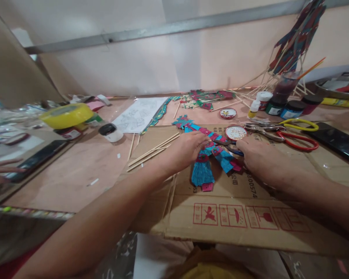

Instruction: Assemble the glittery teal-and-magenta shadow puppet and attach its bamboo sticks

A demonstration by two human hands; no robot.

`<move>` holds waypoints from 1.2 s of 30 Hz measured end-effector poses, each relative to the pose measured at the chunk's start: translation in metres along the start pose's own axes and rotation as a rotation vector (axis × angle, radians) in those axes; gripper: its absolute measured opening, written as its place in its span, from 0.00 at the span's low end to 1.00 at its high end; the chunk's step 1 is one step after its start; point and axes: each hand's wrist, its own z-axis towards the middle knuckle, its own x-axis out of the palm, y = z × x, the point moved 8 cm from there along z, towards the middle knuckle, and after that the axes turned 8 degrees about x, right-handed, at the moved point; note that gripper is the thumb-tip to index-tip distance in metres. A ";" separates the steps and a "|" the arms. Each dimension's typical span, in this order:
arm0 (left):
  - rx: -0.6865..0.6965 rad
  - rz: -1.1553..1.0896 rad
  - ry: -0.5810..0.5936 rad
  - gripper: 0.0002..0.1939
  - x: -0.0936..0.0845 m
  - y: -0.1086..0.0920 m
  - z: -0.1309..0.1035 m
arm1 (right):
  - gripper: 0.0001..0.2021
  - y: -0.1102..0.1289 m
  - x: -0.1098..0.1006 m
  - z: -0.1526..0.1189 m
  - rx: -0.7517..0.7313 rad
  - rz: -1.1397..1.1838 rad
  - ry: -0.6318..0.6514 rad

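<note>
A blue and magenta jointed paper figure (203, 170) lies on a flat cardboard sheet (180, 217). My left hand (192, 145) is closed on the figure's middle, its fingertips pinching near the body. My right hand (257, 159) is wrapped round the handles of dark pliers (225, 143), whose jaws point left and reach the figure beside my left fingertips. Whether the jaws grip anything is too small to tell. Just beyond the pliers sits a round lid of small pale pieces (236, 133). Several thin wooden sticks (151, 153) lie left of my left hand.
Red-handled pliers (299, 141) and yellow-handled pliers (302, 124) lie at right, near a black phone (334, 143). Behind stand paint jars (292, 110) and a glue bottle (253, 109). A drawing (139, 114) and yellow tape (66, 115) are at left, where another person's hand (2, 170) touches a phone.
</note>
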 end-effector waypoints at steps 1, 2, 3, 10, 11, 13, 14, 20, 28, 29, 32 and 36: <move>-0.002 -0.003 0.000 0.13 0.000 0.001 0.000 | 0.10 0.000 0.000 0.000 -0.005 -0.001 -0.003; -0.002 -0.007 -0.003 0.13 0.000 0.001 0.000 | 0.10 0.001 0.000 0.000 -0.009 -0.007 -0.004; -0.002 -0.011 -0.012 0.13 -0.001 0.002 0.000 | 0.10 0.001 0.001 0.000 -0.015 -0.016 -0.003; 0.047 -0.012 -0.069 0.11 -0.005 -0.004 -0.003 | 0.10 0.003 0.004 -0.002 -0.059 -0.008 -0.009; 0.053 -0.008 -0.076 0.11 -0.005 -0.005 -0.003 | 0.09 0.003 0.005 -0.002 -0.066 0.002 -0.014; 0.059 0.001 -0.085 0.10 -0.005 -0.006 -0.003 | 0.09 0.003 0.005 -0.002 -0.072 0.016 -0.027; 0.062 0.006 -0.090 0.10 -0.005 -0.006 -0.004 | 0.09 0.003 0.005 -0.002 -0.072 0.018 -0.034; 0.047 -0.009 -0.084 0.10 -0.004 -0.002 -0.003 | 0.09 0.003 0.003 0.000 -0.040 -0.001 -0.002; -0.025 0.001 0.028 0.14 0.001 0.004 0.000 | 0.11 0.001 0.000 0.000 -0.010 -0.023 0.015; -0.021 -0.012 0.020 0.14 0.001 0.004 0.000 | 0.11 0.002 0.000 0.000 -0.016 -0.023 0.014; -0.013 -0.051 -0.021 0.13 -0.001 0.002 -0.001 | 0.10 0.003 0.000 -0.001 -0.031 -0.015 0.013; 0.007 -0.047 -0.054 0.12 -0.004 -0.001 -0.003 | 0.10 0.003 0.001 -0.002 -0.040 -0.006 0.006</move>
